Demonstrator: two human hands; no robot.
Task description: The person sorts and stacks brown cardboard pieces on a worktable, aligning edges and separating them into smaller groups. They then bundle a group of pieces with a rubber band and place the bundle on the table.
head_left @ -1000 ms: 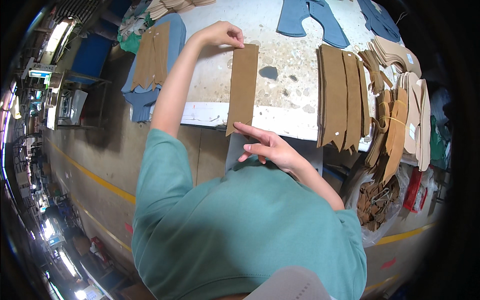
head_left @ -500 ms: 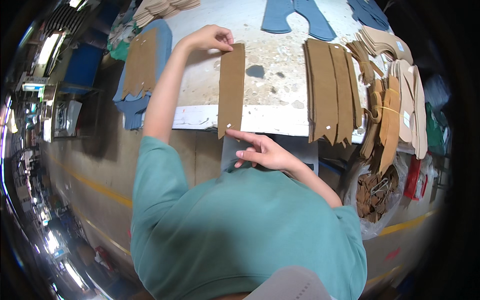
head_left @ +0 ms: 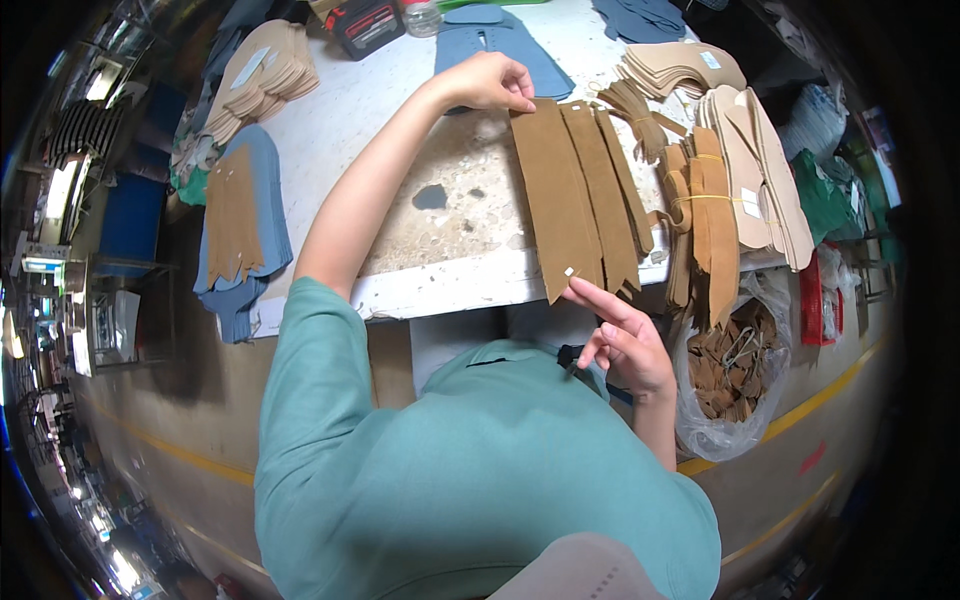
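Since a second ago we have carried the long tan strip [head_left: 556, 205] to the right across the worktable [head_left: 380, 110], and it now lies against the row of tan strips [head_left: 612, 195] already laid side by side there, where earlier it lay alone in the middle of the surface.

Nearest to us, our right hand [head_left: 618, 338] sits at the table's front edge. Its index finger is stretched out, the tip touching the pointed near end of the long tan strip just beside a small pale tag, while the other fingers are loosely curled and hold nothing that we can make out. Below it hangs a clear plastic bag [head_left: 735, 385] full of brown offcuts.

Farther out, our left hand [head_left: 490, 82] rests at the strip's far end, fingertips drawn together and pressing that end down.

We judge the laying about half done: a few strips are lined up overlapping, this one is placed but not yet released, and the tied bundles of tan pieces [head_left: 705, 215] to the right remain bound. Beyond them fan stacks of beige pieces [head_left: 760, 175]; blue cut pieces [head_left: 505, 45] lie at the far edge, and a blue-and-tan stack [head_left: 240, 225] sits at left.
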